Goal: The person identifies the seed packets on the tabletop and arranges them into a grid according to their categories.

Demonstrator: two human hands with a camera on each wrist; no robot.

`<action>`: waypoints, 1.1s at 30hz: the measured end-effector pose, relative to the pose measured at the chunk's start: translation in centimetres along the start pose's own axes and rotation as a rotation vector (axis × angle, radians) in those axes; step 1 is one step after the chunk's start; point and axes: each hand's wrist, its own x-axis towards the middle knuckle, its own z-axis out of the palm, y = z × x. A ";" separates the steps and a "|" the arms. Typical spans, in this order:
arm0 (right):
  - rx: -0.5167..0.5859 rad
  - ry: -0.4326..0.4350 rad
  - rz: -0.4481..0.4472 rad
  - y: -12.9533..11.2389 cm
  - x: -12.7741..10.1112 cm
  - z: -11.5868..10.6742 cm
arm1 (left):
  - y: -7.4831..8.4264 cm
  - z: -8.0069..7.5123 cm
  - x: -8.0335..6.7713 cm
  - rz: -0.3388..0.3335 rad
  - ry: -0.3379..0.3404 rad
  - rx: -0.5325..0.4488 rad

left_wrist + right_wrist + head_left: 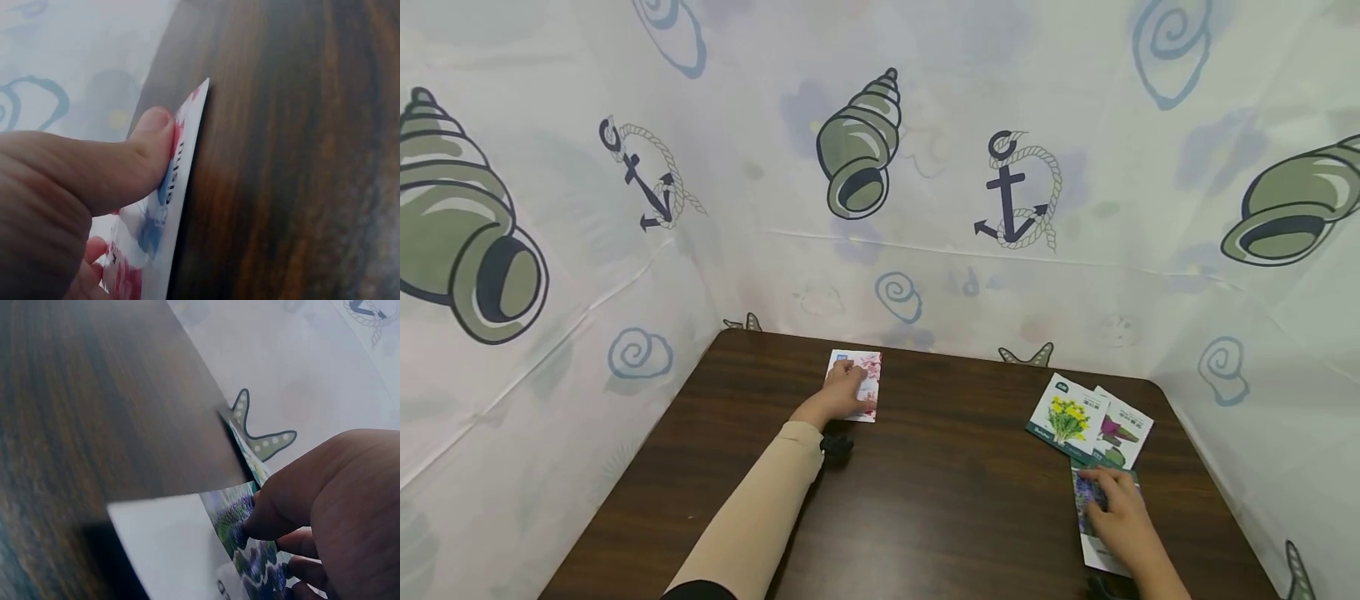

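Near the far edge of the table, my left hand [845,390] holds a seed packet [873,368] printed with pink blossoms. Its thumb [153,134] lies on the packet's printed face near one long edge; the other fingers are partly hidden. On the right, my right hand [1122,515] grips a packet with purple flowers [1084,497] and a white lower end, thumb and bent fingers on it. The white end [165,540] looks slightly raised, with dark shadow beside it. Just beyond lie a yellow-flower packet [1063,417] and a purple-vegetable packet [1129,429], overlapping.
The dark wooden table [940,483] spreads between the two hands. A pale cloth wall [940,275] printed with shells and anchors stands around its back and sides. A black wrist strap [837,448] sits at my left wrist.
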 end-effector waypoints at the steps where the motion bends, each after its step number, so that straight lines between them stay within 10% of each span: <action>1: -0.007 0.019 -0.014 0.0 -0.1 0.1 | 0.0 0.0 -0.1 -0.011 -0.002 -0.003; 15: -0.020 -0.022 -0.011 -0.6 -0.1 0.2 | 0.1 0.6 -0.9 0.043 0.008 0.046; 33: -0.079 -0.047 -0.063 -1.4 -0.2 0.7 | -0.9 0.6 -1.3 0.003 0.071 -0.122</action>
